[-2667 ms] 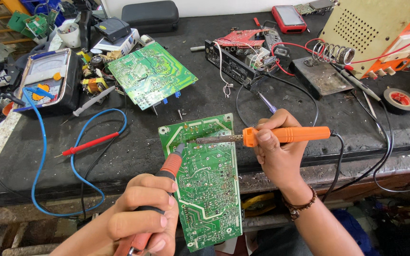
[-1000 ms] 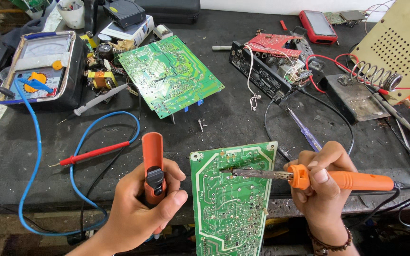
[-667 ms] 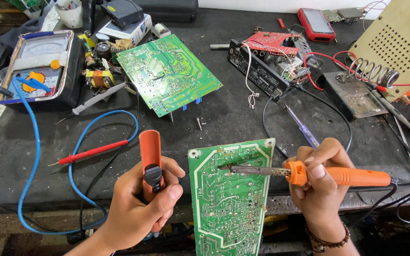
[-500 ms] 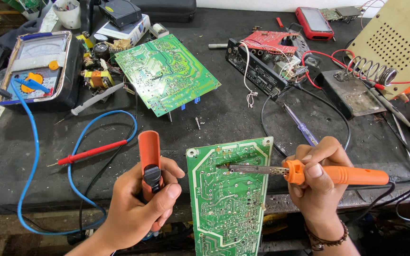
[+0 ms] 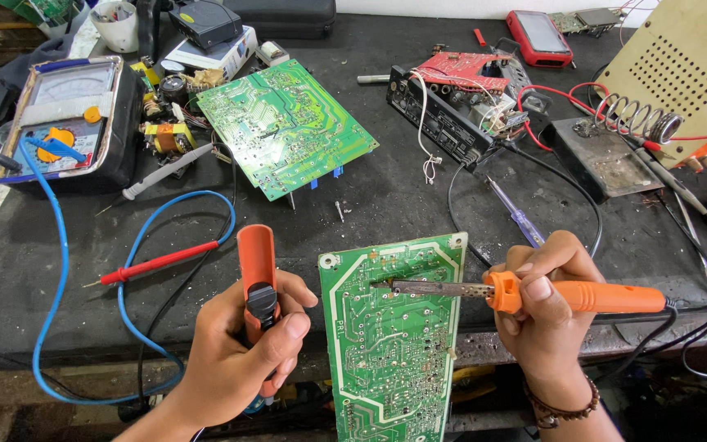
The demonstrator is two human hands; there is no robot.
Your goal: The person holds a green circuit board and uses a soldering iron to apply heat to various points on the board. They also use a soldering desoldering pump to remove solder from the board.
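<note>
A green circuit board (image 5: pixel 390 344) leans solder side up against the bench's front edge. My right hand (image 5: pixel 546 315) grips an orange-handled soldering iron (image 5: pixel 583 296), its metal tip resting on the board's upper left area. My left hand (image 5: pixel 239 356) holds an orange desoldering pump (image 5: pixel 257 270) upright, to the left of the board and apart from it, thumb on its black button.
A second green circuit board (image 5: pixel 284 123) lies further back. An analog multimeter (image 5: pixel 63 115) sits at far left with red probe (image 5: pixel 161 262) and blue lead (image 5: pixel 63 270). A red-topped device (image 5: pixel 460 94), spring iron stand (image 5: pixel 636 115) and blue-handled screwdriver (image 5: pixel 517 214) lie right.
Earlier the pump's nozzle was at the board's upper left corner; my left hand has since lifted it away and turned it upright. The iron tip stays on the board.
</note>
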